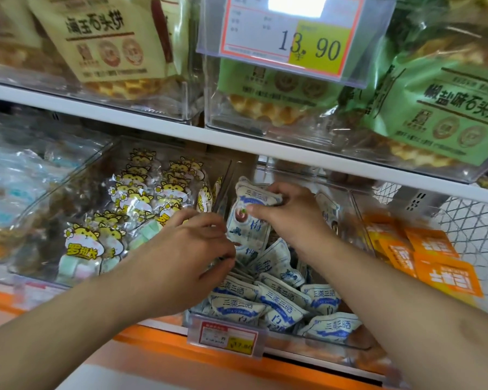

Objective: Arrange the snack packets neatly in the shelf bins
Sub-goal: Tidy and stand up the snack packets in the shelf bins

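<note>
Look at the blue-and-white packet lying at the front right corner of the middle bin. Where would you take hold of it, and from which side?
Pinch the packet by its flat crimped right end, probably coming from above and the front. It lies on top of the heap, label up, with that end free, while its left end abuts another packet. The bin is open at the top, so nothing blocks a grip from there.

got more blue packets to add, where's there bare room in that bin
Bare room shows only at the bin's back right, between the right hand and the clear wall. The front is crowded with blue packets; the left hand fills the left side.
</note>
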Demonstrator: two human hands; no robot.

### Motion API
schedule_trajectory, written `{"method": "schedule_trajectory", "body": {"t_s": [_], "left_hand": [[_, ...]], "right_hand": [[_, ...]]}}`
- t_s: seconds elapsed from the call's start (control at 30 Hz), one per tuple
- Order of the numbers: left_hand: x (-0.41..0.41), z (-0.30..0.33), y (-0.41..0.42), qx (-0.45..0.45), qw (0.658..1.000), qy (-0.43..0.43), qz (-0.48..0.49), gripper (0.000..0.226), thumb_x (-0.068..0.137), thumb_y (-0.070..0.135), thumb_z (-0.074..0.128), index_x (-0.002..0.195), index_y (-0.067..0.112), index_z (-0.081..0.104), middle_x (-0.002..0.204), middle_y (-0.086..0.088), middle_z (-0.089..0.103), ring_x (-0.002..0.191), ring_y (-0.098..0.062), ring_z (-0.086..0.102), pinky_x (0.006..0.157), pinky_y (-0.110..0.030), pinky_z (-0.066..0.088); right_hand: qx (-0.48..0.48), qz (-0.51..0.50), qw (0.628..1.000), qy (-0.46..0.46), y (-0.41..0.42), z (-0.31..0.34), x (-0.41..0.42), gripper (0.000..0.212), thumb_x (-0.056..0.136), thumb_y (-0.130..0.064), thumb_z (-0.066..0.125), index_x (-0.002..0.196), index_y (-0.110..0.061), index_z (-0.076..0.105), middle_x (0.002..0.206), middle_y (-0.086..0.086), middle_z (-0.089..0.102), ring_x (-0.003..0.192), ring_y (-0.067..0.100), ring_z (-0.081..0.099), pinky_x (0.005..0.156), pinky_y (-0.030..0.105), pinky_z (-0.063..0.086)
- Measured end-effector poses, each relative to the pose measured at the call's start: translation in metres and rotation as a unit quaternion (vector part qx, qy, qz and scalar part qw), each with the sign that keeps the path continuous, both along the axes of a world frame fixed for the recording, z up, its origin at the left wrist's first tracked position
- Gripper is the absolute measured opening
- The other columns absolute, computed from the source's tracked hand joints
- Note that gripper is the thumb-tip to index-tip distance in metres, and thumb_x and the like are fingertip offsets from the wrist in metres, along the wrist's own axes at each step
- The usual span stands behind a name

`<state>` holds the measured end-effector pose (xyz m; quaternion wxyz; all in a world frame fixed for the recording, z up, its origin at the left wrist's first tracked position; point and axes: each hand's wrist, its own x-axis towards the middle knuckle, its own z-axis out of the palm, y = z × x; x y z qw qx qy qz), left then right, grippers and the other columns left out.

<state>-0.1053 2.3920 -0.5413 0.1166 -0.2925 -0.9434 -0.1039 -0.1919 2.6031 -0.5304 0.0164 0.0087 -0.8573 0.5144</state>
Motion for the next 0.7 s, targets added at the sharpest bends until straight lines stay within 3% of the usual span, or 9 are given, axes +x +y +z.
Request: {"method": "schedule_trajectory", "body": {"t_s": [0.1,0.23,0.3,0.37,0.47,0.57,0.63,0.7], "left_hand": [[0.0,-0.002,-0.001,0.007,1.0,0.006,-0.003,0.033,0.101,0.047,0.041,0.102,0.034,0.072,0.104,0.018,0.067,0.127,-0.008,0.049,0.109,-0.037,0.032],[0.001,-0.003,-0.001,0.012,1.0,0.014,-0.009,0.029,0.101,0.044,0.044,0.102,0.034,0.072,0.105,0.016,0.068,0.126,-0.009,0.052,0.108,-0.038,0.034],[0.0,-0.002,-0.001,0.012,1.0,0.015,-0.009,0.03,0.101,0.044,0.043,0.103,0.035,0.071,0.105,0.016,0.067,0.124,-0.009,0.052,0.109,-0.039,0.034],[0.0,-0.002,-0.001,0.014,1.0,0.018,-0.011,0.029,0.1,0.044,0.044,0.103,0.035,0.072,0.104,0.016,0.066,0.123,-0.008,0.052,0.108,-0.04,0.035],[0.001,-0.002,-0.001,0.015,0.999,0.025,-0.013,0.024,0.1,0.043,0.049,0.102,0.034,0.071,0.103,0.017,0.066,0.124,-0.007,0.051,0.108,-0.039,0.036],[0.002,-0.002,-0.001,0.019,0.999,0.03,-0.015,0.023,0.099,0.042,0.05,0.103,0.033,0.071,0.102,0.017,0.066,0.122,-0.008,0.052,0.106,-0.04,0.037],[0.002,-0.002,-0.001,0.018,0.999,0.03,-0.013,0.024,0.099,0.043,0.05,0.104,0.033,0.071,0.102,0.017,0.066,0.122,-0.008,0.052,0.106,-0.04,0.037],[0.002,-0.002,-0.001,0.019,0.999,0.028,-0.012,0.025,0.099,0.043,0.049,0.104,0.033,0.071,0.103,0.017,0.067,0.122,-0.009,0.052,0.106,-0.04,0.037]], "right_hand": [[0.096,0.038,0.995,-0.008,0.005,-0.002,0.001,0.03,0.078,-0.034,0.092,0.096,-0.025,0.07,0.103,-0.005,0.071,0.088,0.014,0.07,0.068,0.025,0.051],[0.186,0.118,0.975,0.019,0.005,-0.004,0.007,0.019,0.082,-0.036,0.089,0.081,-0.025,0.073,0.08,-0.007,0.071,0.074,0.013,0.068,0.063,0.031,0.05],[0.24,0.141,0.96,0.03,0.003,-0.007,0.009,0.022,0.08,-0.038,0.09,0.074,-0.026,0.072,0.072,-0.007,0.069,0.065,0.013,0.066,0.057,0.034,0.054],[0.3,0.162,0.94,0.026,0.002,-0.012,0.009,0.028,0.08,-0.038,0.09,0.071,-0.02,0.071,0.076,0.001,0.069,0.069,0.019,0.066,0.062,0.042,0.059],[0.37,0.184,0.909,0.058,0.008,-0.016,0.007,0.027,0.079,-0.037,0.091,0.077,-0.015,0.075,0.094,0.005,0.065,0.091,0.024,0.061,0.08,0.046,0.058],[0.406,0.177,0.891,0.1,0.013,-0.008,0.01,0.039,0.077,-0.049,0.088,0.107,-0.028,0.073,0.12,-0.008,0.054,0.116,0.015,0.044,0.095,0.035,0.044],[0.414,0.156,0.892,0.096,0.01,-0.006,0.011,0.053,0.076,-0.047,0.09,0.115,-0.031,0.06,0.124,-0.005,0.057,0.115,0.018,0.052,0.092,0.037,0.05],[0.402,0.142,0.902,0.067,0.005,-0.008,0.008,0.066,0.071,-0.048,0.094,0.12,-0.031,0.052,0.12,-0.002,0.063,0.099,0.019,0.063,0.084,0.042,0.058]]}}
